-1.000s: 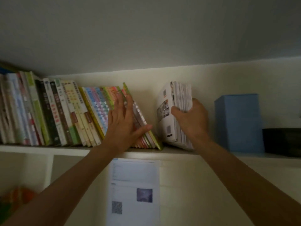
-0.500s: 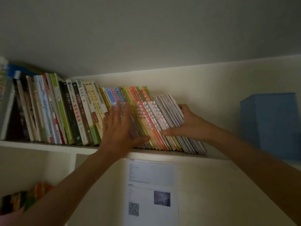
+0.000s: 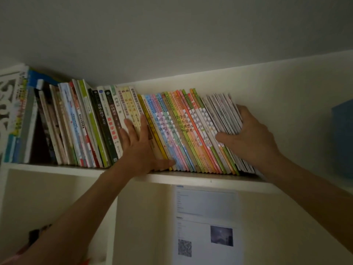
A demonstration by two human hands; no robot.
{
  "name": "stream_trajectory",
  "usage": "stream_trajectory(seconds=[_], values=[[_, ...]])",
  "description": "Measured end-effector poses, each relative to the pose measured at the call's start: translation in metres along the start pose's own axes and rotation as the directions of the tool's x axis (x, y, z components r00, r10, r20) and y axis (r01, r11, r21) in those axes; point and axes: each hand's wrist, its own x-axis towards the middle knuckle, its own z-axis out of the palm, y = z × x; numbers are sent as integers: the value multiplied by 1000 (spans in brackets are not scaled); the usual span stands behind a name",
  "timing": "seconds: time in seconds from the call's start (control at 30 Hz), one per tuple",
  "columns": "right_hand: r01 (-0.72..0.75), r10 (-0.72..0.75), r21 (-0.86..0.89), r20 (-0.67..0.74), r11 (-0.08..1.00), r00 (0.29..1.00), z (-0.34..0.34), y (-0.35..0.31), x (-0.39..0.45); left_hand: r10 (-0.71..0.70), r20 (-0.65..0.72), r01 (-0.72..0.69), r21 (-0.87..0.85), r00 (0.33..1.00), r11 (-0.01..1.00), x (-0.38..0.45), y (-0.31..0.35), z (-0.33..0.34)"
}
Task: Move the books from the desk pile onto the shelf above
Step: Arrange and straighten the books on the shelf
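Observation:
A long row of books (image 3: 179, 131) stands on the white shelf (image 3: 191, 178), all leaning to the left. At its right end is a bundle of thin pale booklets (image 3: 223, 113). My right hand (image 3: 248, 134) grips that bundle, thumb across the spines and fingers wrapped round the far side, pressing it against the colourful books. My left hand (image 3: 141, 148) lies flat on the spines in the middle of the row, fingers straight, thumb along the shelf's edge. The desk pile is out of view.
A blue box (image 3: 342, 138) stands on the shelf at the far right, with a gap between it and the books. A printed sheet (image 3: 206, 222) hangs on the wall below the shelf. Thicker books (image 3: 17, 115) fill the shelf's left end.
The bundle of thin booklets, upright and apart from the row a second ago, has been pushed left against it and tilted. My left hand slid left along the spines.

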Motion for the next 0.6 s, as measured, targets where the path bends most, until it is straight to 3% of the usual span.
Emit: stream_trajectory(seconds=[0.2, 0.33, 0.4, 0.43, 0.5, 0.6], values=[[-14, 25, -109, 103, 994, 994, -4, -1, -4, 10, -94, -15, -46, 995, 999, -18, 4, -2], [-195, 164, 124, 223, 973, 961, -12, -7, -4, 73, -220, -96, -93, 973, 991, -39, 0, -12], [-218, 193, 130, 183, 967, 964, -13, -9, -9, 37, -212, -63, -120, 977, 991, -49, -6, -20], [-185, 180, 36, 107, 982, 978, -11, -10, -11, 28, -204, -56, -136, 979, 989, -52, -10, -26], [-66, 35, -251, -124, 966, 992, 0, -15, -17, 29, -213, -65, -164, 977, 984, -55, -23, -42], [221, -381, -471, -277, 854, 882, 34, -47, -28, 7, -228, -57, -215, 974, 975, -57, -53, -68]])
